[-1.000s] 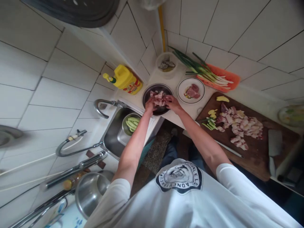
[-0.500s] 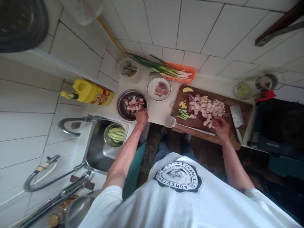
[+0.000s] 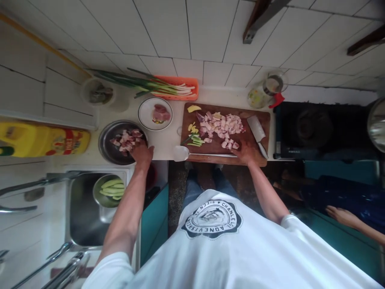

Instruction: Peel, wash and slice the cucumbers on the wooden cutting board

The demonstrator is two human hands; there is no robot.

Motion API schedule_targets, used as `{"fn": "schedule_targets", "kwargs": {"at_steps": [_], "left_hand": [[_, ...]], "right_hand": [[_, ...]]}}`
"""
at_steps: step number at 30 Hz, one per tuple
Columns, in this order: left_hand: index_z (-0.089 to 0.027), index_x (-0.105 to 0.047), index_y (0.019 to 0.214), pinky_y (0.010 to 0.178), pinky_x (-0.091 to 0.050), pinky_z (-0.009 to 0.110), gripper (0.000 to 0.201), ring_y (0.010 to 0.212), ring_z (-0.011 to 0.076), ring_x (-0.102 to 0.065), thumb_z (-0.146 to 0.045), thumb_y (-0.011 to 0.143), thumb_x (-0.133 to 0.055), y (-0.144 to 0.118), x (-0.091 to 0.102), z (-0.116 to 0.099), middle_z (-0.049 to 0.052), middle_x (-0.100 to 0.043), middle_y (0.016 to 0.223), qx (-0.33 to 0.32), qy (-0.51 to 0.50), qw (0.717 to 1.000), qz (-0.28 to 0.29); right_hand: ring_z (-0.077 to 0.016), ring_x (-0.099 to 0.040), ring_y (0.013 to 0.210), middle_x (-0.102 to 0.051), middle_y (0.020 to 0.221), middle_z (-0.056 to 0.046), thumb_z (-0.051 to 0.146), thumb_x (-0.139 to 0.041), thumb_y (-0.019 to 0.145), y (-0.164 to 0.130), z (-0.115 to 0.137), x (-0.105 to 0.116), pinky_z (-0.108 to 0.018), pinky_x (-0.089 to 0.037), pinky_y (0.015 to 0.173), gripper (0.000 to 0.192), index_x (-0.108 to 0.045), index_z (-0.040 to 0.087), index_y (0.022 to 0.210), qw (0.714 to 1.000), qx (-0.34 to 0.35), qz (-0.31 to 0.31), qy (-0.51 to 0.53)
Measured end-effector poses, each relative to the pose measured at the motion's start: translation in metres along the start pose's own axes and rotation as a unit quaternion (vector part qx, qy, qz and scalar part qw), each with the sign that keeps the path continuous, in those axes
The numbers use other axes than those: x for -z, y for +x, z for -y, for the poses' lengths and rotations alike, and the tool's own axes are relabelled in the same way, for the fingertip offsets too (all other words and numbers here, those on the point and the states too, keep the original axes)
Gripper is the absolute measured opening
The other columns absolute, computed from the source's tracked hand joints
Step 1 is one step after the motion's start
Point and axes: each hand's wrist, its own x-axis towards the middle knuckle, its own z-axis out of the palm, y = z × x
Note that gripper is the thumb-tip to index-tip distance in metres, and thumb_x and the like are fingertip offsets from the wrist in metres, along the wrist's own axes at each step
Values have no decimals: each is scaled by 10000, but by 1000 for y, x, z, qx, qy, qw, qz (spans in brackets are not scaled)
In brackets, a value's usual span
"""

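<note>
My left hand (image 3: 142,153) reaches over the rim of a dark metal bowl (image 3: 104,146), its fingertips against the meat pieces (image 3: 126,140) inside and its thumb apart. Those fingertips are partly hidden. On the wooden cutting board (image 3: 216,151), my right hand (image 3: 247,152) rests with fingers spread beside a small group of meat cubes (image 3: 230,143). A larger heap of cut meat (image 3: 221,124) lies just behind. Right of the heap is a cleaver (image 3: 256,128). A spatula (image 3: 181,153) lies along the board's front edge, near sliced green onion (image 3: 197,140) and yellowish slices (image 3: 192,127).
Behind the board are a plate with meat (image 3: 144,114) and an orange basket (image 3: 195,82) with green onions. Left stand a yellow jug (image 3: 66,140) and a sink (image 3: 80,216) holding a bowl of green vegetables (image 3: 112,188). A black stove (image 3: 319,128) and another person's hand (image 3: 343,216) are right.
The view has swung to the right, bringing the stove and another person's arm into sight. My left hand has gone further into the bowl; my right hand's fingers are more spread.
</note>
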Motion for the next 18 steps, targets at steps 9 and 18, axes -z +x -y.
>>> {"fn": "schedule_targets", "kwargs": {"at_steps": [9, 18], "left_hand": [[-210, -517, 1604, 1088, -555, 460, 651, 1347, 395, -650, -229, 981, -706, -108, -17, -229, 225, -480, 1654, -238, -213, 934, 158], [-121, -457, 1579, 1036, -577, 438, 651, 1288, 386, -708, -135, 970, -686, -107, -40, -295, 313, -473, 1599, -142, -229, 949, 164]], "right_hand": [[-334, -727, 1157, -457, 1624, -264, 447, -842, 877, 11, 48, -26, -443, -590, 986, 901, -439, 177, 1636, 1000, -5, -12, 8], [-335, -727, 1140, -483, 1580, -230, 389, -798, 897, 25, 43, -19, -474, -586, 1011, 803, -488, 204, 1614, 996, 26, -17, 83]]}}
